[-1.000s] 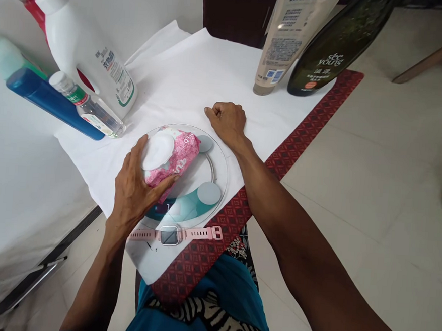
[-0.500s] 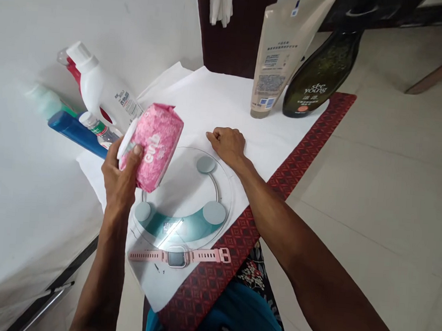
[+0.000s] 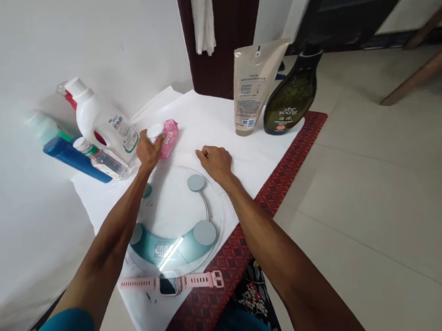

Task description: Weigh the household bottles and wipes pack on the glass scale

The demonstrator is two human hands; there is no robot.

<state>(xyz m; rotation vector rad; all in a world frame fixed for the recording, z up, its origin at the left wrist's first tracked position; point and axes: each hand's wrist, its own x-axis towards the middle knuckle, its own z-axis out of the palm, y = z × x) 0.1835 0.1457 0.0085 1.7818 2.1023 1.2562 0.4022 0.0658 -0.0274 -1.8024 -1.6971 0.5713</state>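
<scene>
My left hand (image 3: 149, 149) is closed around the white-lid end of a pink pack of wipes (image 3: 169, 139), which stands on the white cloth just beyond the glass scale. My right hand (image 3: 215, 162) rests on the cloth to the right of the pack, its fingers curled with nothing visible in them. Between my forearms lies the round glass bathroom scale (image 3: 173, 202), with grey foot pads and a teal band around its display. A pink-strapped smartwatch (image 3: 169, 284) lies at the scale's near edge.
Against the left wall stand a white detergent bottle (image 3: 110, 122), a blue bottle (image 3: 75, 159), a small clear bottle (image 3: 109, 164) and a blurred pale-green bottle (image 3: 47, 125). A beige tube (image 3: 250, 94) and a dark green bottle (image 3: 292, 97) stand at the far right, near the red patterned table edge (image 3: 280, 190).
My left hand has carried the pack of wipes away from me, from above the scale down to the cloth behind it. The right hand keeps its place on the cloth; the view has shifted.
</scene>
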